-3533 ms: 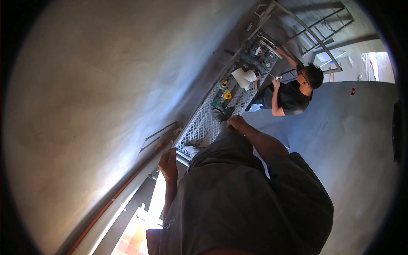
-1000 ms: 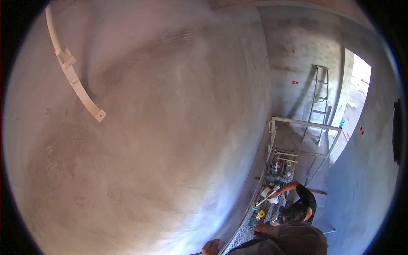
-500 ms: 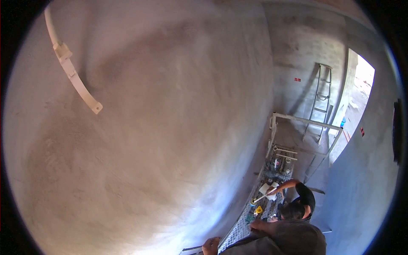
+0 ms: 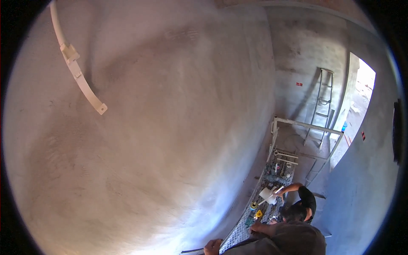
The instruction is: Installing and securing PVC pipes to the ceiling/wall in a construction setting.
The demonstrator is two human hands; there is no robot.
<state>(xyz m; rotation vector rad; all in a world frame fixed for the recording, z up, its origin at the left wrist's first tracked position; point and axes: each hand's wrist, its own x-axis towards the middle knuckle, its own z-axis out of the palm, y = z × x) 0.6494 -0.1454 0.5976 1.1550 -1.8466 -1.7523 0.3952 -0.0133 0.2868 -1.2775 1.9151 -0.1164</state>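
At the bottom edge, my left hand (image 4: 212, 247) has its fingers curled at a dark scaffold rail (image 4: 193, 250), apparently around it. My right hand (image 4: 256, 228) reaches over the platform by some green items (image 4: 249, 221); its fingers are too small to make out. Just beyond it lie a yellow tool, perhaps a tape measure (image 4: 258, 213), and a round yellow-and-dark container (image 4: 253, 205). A co-worker in a dark shirt (image 4: 305, 199) bends over the platform, holding a pale pipe (image 4: 276, 191) above a white sheet-like piece (image 4: 267, 196).
A mesh scaffold platform (image 4: 230, 240) runs along the plastered wall (image 4: 170, 127), with pipe pieces (image 4: 287, 161) at its far end and a pale guard rail (image 4: 308, 125). A ladder (image 4: 324, 102) leans near the doorway. Beige conduit (image 4: 87, 89) hangs on the wall, upper left.
The co-worker's pipe has swung right, its lower end moving away from the round container. My view has shifted slightly. My hands stay in about the same places.
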